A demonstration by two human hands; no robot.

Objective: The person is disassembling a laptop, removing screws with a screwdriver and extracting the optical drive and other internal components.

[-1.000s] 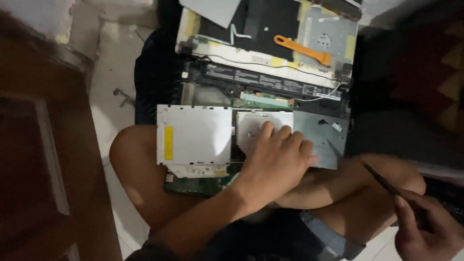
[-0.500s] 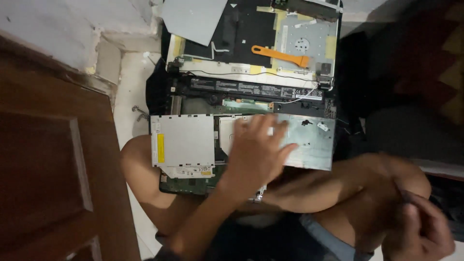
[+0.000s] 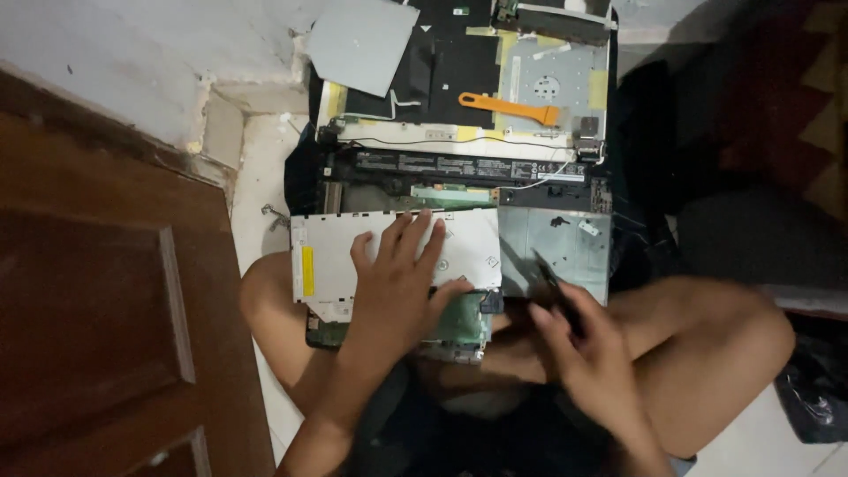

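The silver drive [image 3: 397, 256] is lying flat across the near edge of the opened laptop [image 3: 459, 168], which is resting partly on the person's crossed legs and partly on the floor [image 3: 256, 177]. The left hand [image 3: 397, 283] is pressing down on the drive with fingers spread and palm flat, not closed around anything, apparently to be keeping it from sliding while the other hand works. Just beside it, the right hand [image 3: 587, 353] is holding a thin dark tool [image 3: 552, 283] in a pinching hold, fingers shut around its shaft, with the tip pointing toward the drive's right edge and the bare metal plate [image 3: 565, 243] next to it. A green board [image 3: 459, 322] is peeking out under the drive's near side. Farther out, toward the laptop's far edge, an orange pry tool [image 3: 508, 108] is lying across the black underside of the screen half, probably parked there within reach. A loose grey panel [image 3: 358, 44] is sitting at the far left corner, set off the work. A wooden door [image 3: 106, 291] is standing along the floor's left edge.
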